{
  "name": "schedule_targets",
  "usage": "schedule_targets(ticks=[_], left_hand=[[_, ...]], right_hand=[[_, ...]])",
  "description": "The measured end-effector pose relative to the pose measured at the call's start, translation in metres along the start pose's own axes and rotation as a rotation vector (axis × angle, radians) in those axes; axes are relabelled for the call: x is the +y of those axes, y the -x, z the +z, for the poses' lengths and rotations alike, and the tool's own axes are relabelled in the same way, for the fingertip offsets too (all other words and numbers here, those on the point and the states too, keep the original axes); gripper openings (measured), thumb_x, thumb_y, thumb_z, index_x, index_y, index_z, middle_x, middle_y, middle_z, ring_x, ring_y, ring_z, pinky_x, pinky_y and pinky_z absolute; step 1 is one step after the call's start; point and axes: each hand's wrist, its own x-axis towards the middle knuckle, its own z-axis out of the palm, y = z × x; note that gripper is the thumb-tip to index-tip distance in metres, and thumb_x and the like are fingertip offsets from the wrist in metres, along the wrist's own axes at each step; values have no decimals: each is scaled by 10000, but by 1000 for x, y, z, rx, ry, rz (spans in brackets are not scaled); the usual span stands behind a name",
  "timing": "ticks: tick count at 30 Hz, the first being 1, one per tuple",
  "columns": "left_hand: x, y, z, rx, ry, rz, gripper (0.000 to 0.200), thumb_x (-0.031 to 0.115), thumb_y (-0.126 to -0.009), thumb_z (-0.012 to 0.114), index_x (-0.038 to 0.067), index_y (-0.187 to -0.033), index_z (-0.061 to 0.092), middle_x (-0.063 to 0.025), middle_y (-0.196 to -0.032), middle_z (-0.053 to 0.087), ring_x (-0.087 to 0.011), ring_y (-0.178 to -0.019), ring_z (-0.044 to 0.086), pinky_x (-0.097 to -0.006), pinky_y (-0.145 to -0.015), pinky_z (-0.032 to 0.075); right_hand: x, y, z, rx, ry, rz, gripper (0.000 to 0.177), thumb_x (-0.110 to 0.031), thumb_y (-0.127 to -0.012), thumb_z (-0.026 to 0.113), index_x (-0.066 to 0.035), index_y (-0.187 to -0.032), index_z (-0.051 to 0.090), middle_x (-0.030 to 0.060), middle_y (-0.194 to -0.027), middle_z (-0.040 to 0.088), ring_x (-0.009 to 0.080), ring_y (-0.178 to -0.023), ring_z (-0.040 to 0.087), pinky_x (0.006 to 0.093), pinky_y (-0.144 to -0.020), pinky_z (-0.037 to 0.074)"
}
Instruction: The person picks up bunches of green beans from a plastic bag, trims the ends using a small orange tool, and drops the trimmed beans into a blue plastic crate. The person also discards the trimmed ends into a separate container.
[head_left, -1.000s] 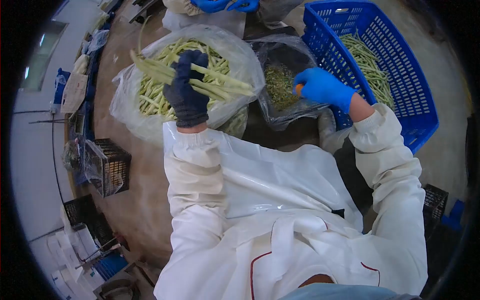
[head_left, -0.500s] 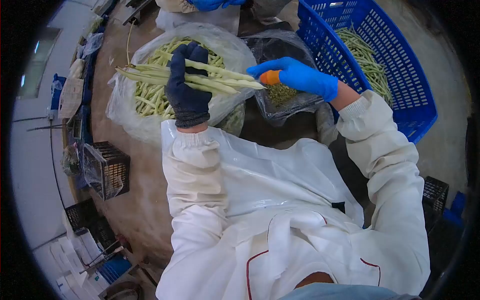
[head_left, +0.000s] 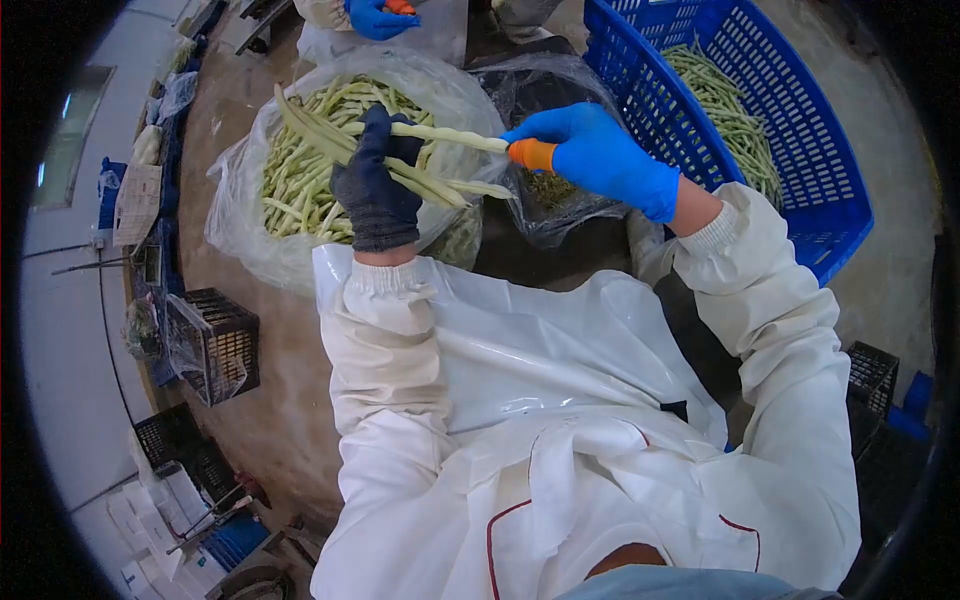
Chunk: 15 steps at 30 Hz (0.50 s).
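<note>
My left hand (head_left: pixel 376 185), in a dark knit glove, is closed around a few long pale green beans (head_left: pixel 425 183). Their ends stick out on both sides of the fist. One green bean (head_left: pixel 455 136) reaches across to my right hand (head_left: pixel 610 160), which wears a blue glove. An orange cover (head_left: pixel 532 154) appears to sit on its thumb. The bean's tip lies between that orange piece and the forefinger, in a pinch. Beneath my left hand, a clear plastic bag (head_left: pixel 235 215) holds a heap of beans (head_left: pixel 300 185).
A plastic-lined tray (head_left: pixel 535 90) with small green scraps (head_left: pixel 548 188) lies below my right hand. At right stands a blue crate (head_left: pixel 810 150) containing beans. Across from me is a co-worker's blue-gloved hand (head_left: pixel 380 18). A black crate (head_left: pixel 215 345) rests on the floor at left.
The bunch in my left hand has spread and tilted, with fewer beans pointing right. My right hand has moved slightly left and meets one bean's tip. The co-worker's hand has shifted left.
</note>
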Motion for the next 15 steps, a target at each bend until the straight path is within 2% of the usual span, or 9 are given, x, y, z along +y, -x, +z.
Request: schedule_targets(ticks=[3,6,9,12,13,15], left_hand=[[1,-1,0,16,-30,3,238,103,-837,696,-38,-1008,608,-139,-861,649,-232,-761,662,-335,-686,593],[-4,-4,-6,-40,-23,-16,245,98,-844,688,-29,-1037,607,-134,-879,647,-223,-795,660,-332,-695,586],[-10,-5,-6,-72,-41,-40,281,85,-855,667,-23,-1104,593,-121,-888,646,-210,-832,653,-324,-716,574],[-9,3,-2,-235,-186,-102,369,123,-905,594,-35,-1235,543,-131,-930,646,-203,-827,647,-316,-755,555],[-9,-2,-6,-373,-227,-149,424,107,-887,600,-43,-1273,509,-124,-916,643,-192,-808,636,-315,-746,539],[-1,4,-2,-521,-311,-190,447,89,-867,604,-47,-1281,500,-123,-904,645,-190,-796,633,-307,-723,530]], right_hand=[[6,0,0,11,31,-56,229,-124,-845,635,-48,-1057,678,117,-844,694,135,-724,617,297,-698,495],[11,2,3,54,201,-220,195,-80,-813,612,-34,-993,674,127,-841,679,238,-719,643,334,-687,506],[10,2,6,41,352,-558,169,-83,-787,606,-55,-947,653,120,-839,639,312,-772,617,375,-700,497],[5,5,7,-129,560,-698,186,-113,-773,617,-97,-957,634,94,-847,605,295,-824,595,387,-740,471],[10,4,7,-137,645,-708,193,-120,-773,617,-108,-965,630,88,-844,599,283,-828,591,383,-748,462],[19,0,4,-149,816,-724,209,-134,-773,619,-130,-982,621,75,-840,588,257,-835,585,376,-765,444]])
